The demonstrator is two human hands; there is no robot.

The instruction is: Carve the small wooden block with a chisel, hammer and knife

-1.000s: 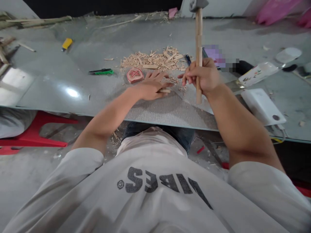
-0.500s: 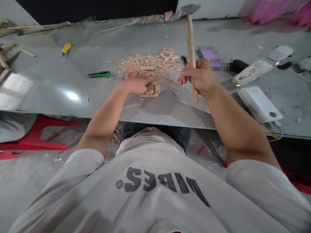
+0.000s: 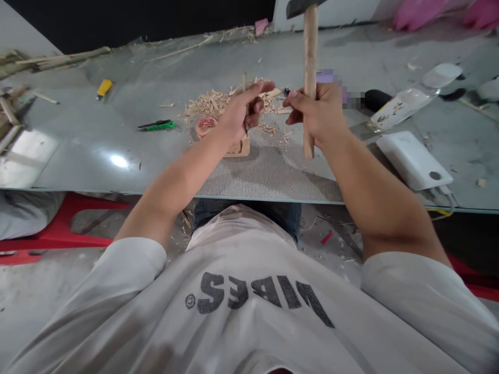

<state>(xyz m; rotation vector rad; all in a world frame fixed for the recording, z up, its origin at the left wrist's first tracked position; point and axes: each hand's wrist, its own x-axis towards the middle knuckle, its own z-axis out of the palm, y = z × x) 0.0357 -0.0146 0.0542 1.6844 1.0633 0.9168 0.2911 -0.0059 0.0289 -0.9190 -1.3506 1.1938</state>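
Observation:
My right hand (image 3: 322, 111) is wrapped round the wooden handle of a hammer (image 3: 310, 57), held upright with its dark head at the top edge of view. My left hand (image 3: 242, 114) grips a thin chisel (image 3: 245, 81), its wooden end sticking up above the thumb. The chisel's lower end points down at a small hollowed wooden block (image 3: 244, 148), partly hidden under the wrist; contact is hard to make out. A round wooden piece with a red design (image 3: 206, 124) lies just left of the left hand.
Wood shavings (image 3: 210, 102) are heaped behind the block. A green utility knife (image 3: 156, 125) and a yellow object (image 3: 104, 89) lie on the left. To the right are a clear bottle (image 3: 413, 104) and a white box-shaped device (image 3: 415, 161) with a cable. The table edge (image 3: 268, 199) runs before me.
My left hand has risen off the block and turned, with the chisel now standing upright in it. The hammer has become more vertical in my right hand.

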